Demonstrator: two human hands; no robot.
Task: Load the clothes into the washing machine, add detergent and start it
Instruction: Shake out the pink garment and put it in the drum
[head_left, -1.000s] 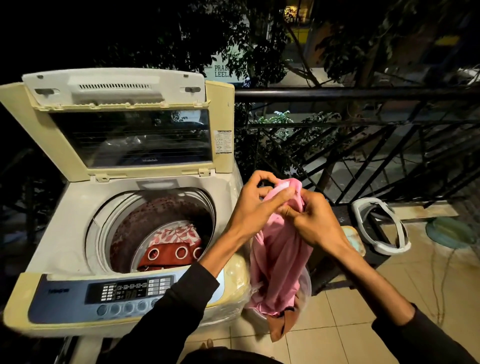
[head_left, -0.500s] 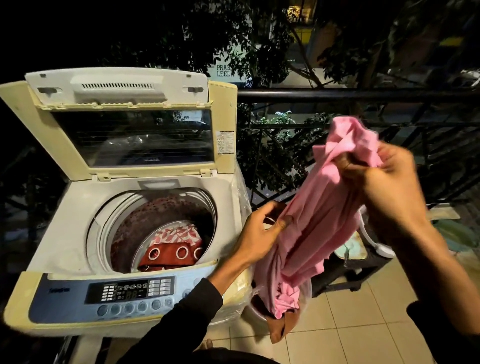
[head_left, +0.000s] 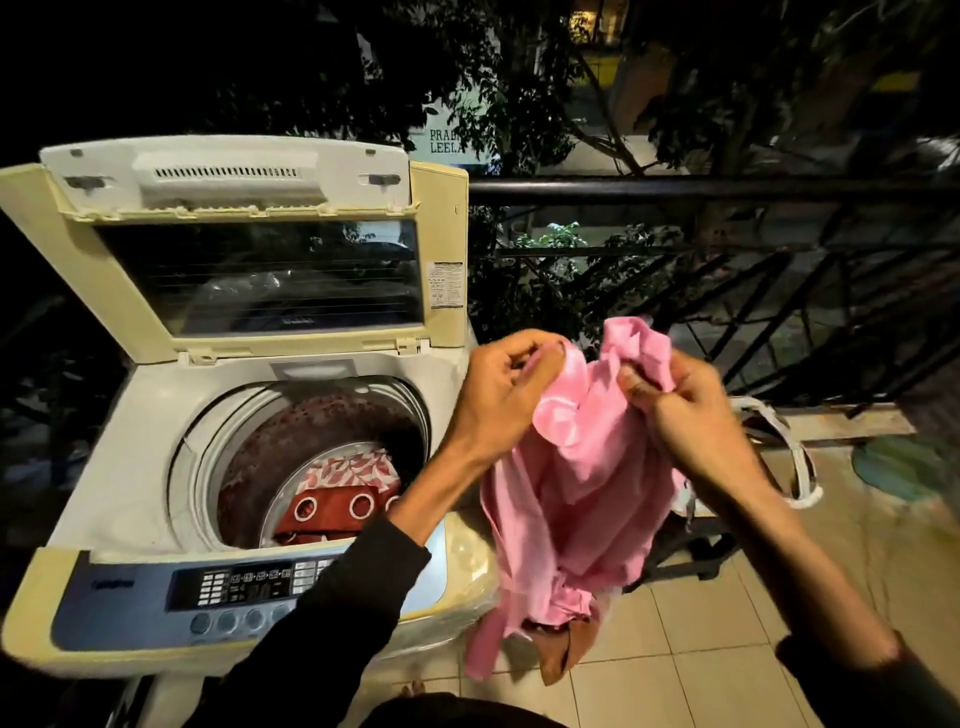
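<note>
Both hands pinch the pink shirt (head_left: 582, 493), left hand (head_left: 498, 400) and right hand (head_left: 691, 415) at its top; it hangs lengthwise, the washer (head_left: 130, 467) tub at nine o'clock, nearer the left.

Right edge of control panel (head_left: 244, 584) hidden behind left sleeve (head_left: 332, 623). Panel lettering too small to read. Lower part of red cloth (head_left: 332, 514) lost below drum rim (head_left: 202, 467). Bottom of pink garment (head_left: 571, 499) covering a brown cloth (head_left: 558, 649), possibly inside a basket, hard to tell. Right hand (head_left: 691, 415) slightly blurred. Green thing (head_left: 904, 467) at right smeared, unidentifiable. Machine base cut by bottom edge.
</note>
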